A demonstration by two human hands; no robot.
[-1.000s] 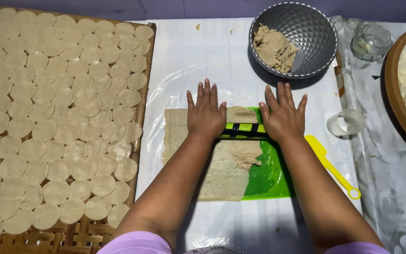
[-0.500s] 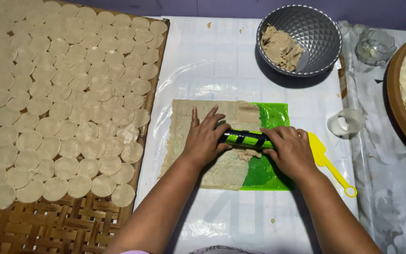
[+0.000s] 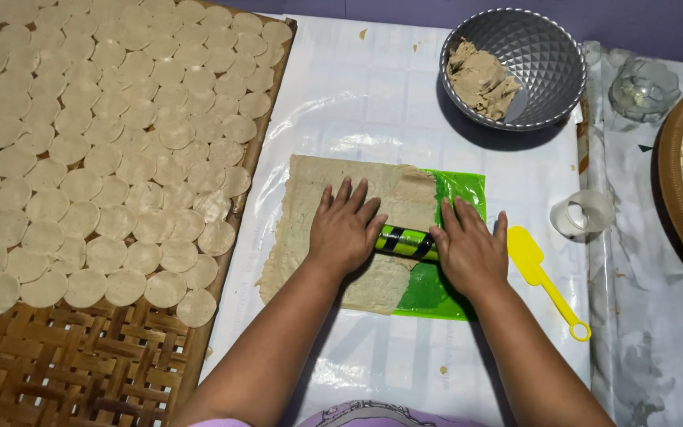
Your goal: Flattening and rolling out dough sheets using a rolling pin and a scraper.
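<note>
So we've got the left hand (image 3: 345, 229) and right hand (image 3: 472, 251) both laid flat, palms down and fingers spread, on top of a green-and-black striped rolling pin (image 3: 406, 242). Neither one is gripping it, just pressing on it from above. The pin lies crosswise, roughly in the middle of the dough sheet (image 3: 341, 209), which sits partly on a green plastic mat (image 3: 456, 190) on the white table cover (image 3: 373, 103).

Handling-wise, imo the dough is soft, thin and prob a bit tacky. The edges look ragged and it's already torn over the mat, so we'd say it's fragile and won't lift in one piece w/o support underneath. The pin looks stiff and smooth, so palms at both ends w/ even weight seems the way to hold it. Fingertips alone would prob slip.

Around it: a yellow plastic scraper (image 3: 545, 278) just right of the mat, a clear round cutter (image 3: 583, 213) near that, a metal bowl (image 3: 551, 75) w/ dough scraps at the back, and a woven bamboo tray (image 3: 81, 364) on the left packed w/ cut dough rounds (image 3: 104, 134).
</note>
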